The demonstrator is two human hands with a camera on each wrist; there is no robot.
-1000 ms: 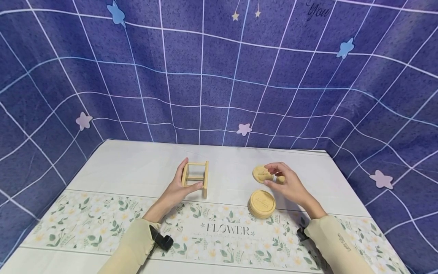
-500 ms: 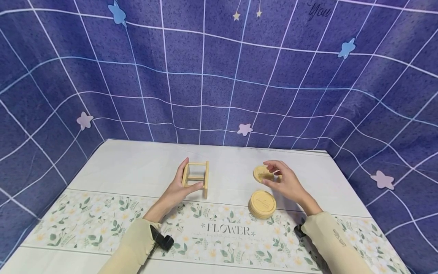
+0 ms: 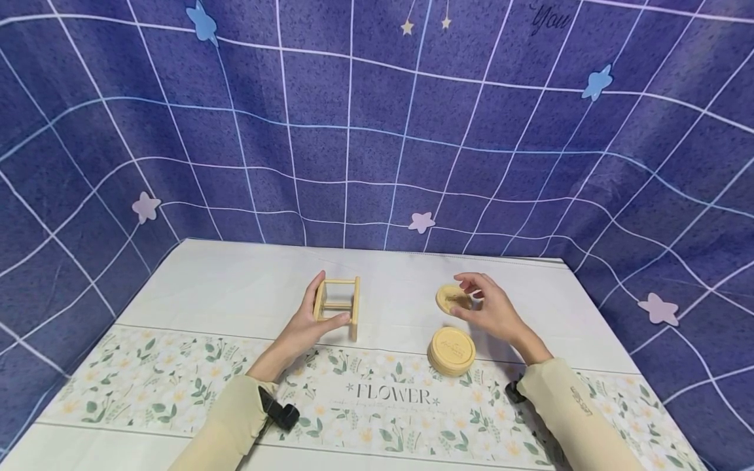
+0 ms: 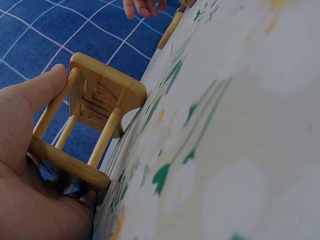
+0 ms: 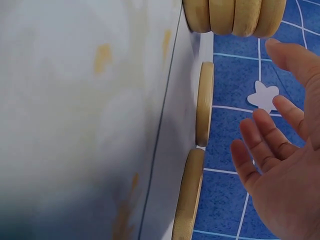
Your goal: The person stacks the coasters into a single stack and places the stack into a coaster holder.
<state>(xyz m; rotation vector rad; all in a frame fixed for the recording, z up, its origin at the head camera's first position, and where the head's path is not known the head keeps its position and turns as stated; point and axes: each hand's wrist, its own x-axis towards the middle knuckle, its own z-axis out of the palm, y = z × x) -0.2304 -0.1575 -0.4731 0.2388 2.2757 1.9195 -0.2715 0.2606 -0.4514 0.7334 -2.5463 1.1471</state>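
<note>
Tablecloth (image 3: 383,428) lettered "FLOWER", left hand (image 3: 299,330) around wooden rack (image 4: 107,90), right hand (image 3: 495,314) empty, loosely spread

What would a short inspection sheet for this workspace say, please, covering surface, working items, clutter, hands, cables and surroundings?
Surface: white tablecloth with a floral band lettered FLOWER.
Job's things: wooden coaster rack with carved end panel; coaster stack, at least four high; two loose wooden coasters lying flat beyond the stack, one hidden behind the right hand in the head view.
Clutter: nothing seen.
Left hand: holds the rack.
Right hand: above the loose coasters, fingers loosely bent, holding nothing.
Wrists: black devices strapped on both.
Cables: nothing seen.
Surroundings: blue fabric backdrop with grid lines and stars.
</note>
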